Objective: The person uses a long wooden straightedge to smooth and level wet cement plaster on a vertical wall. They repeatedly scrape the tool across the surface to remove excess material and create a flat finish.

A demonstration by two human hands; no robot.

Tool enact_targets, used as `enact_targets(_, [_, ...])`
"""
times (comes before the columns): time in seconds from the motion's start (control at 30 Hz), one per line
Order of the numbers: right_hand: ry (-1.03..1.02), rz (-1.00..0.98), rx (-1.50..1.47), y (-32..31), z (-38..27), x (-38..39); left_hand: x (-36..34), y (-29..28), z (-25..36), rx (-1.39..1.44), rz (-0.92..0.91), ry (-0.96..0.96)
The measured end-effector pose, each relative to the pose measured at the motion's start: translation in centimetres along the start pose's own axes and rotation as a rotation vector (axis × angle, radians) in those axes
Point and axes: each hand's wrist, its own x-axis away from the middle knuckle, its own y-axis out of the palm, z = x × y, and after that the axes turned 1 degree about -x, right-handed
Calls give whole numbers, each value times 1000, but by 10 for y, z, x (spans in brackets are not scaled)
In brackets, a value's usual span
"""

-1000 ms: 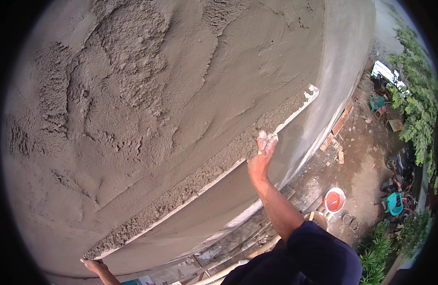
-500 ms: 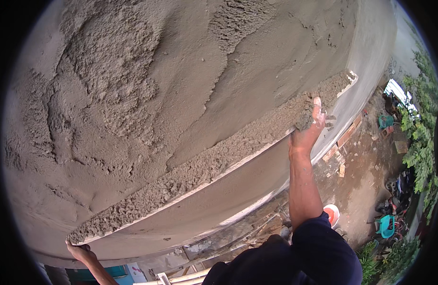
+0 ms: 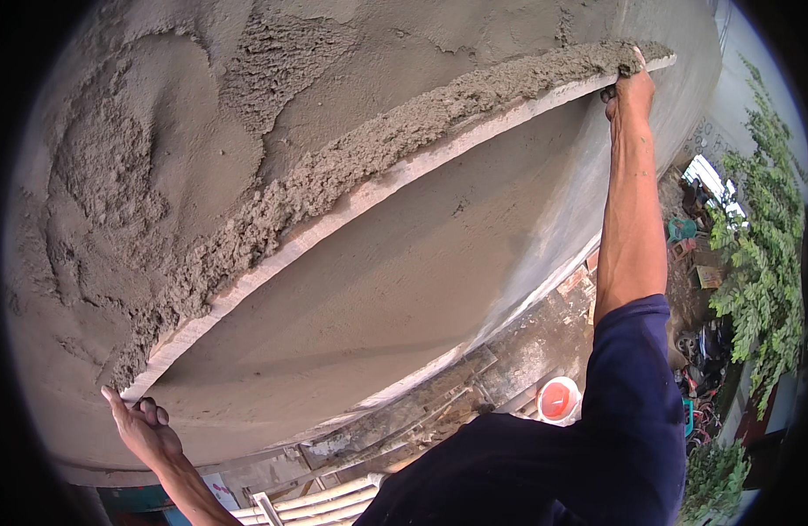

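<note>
A long, pale straightedge board point(image 3: 321, 230) lies slantwise against a wall of wet grey plaster point(image 3: 369, 307), rising from lower left to upper right. Loose mortar point(image 3: 404, 131) is heaped along its upper edge. My left hand point(image 3: 148, 431) grips the board's lower-left end, thumb on the near side and fingers curled beneath. Near the upper-right end, my right hand point(image 3: 630, 88) is wrapped round the board, the arm stretched out and some fingers hidden. Above the board the plaster is rough and lumpy; below it the surface is smoother.
Bamboo poles point(image 3: 325, 504) run beneath me at the bottom. A white bucket with reddish contents point(image 3: 558, 401) stands far below. Green foliage point(image 3: 759, 254), scattered bricks and assorted clutter lie to the right, beyond the wall's edge.
The board has moved up the wall, its right end most, with both hands holding it. More mortar has gathered along its edge, and smoothed plaster shows beneath.
</note>
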Motion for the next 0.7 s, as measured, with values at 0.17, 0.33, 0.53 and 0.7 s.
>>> enact_targets(0.17, [-170,4,348,-20,58,65,-24,-45,-34,0,70,-20])
enact_targets(0.33, [138,95,-65,-30,125,184,-87,-108,-72,-50,125,-26])
enact_targets(0.53, [94,16,190,-50,246,308,-167,-151,-81,-210,153,82])
enact_targets(0.7, [611,154,157,-58,335,427,-232,-175,-103,-324,48,193])
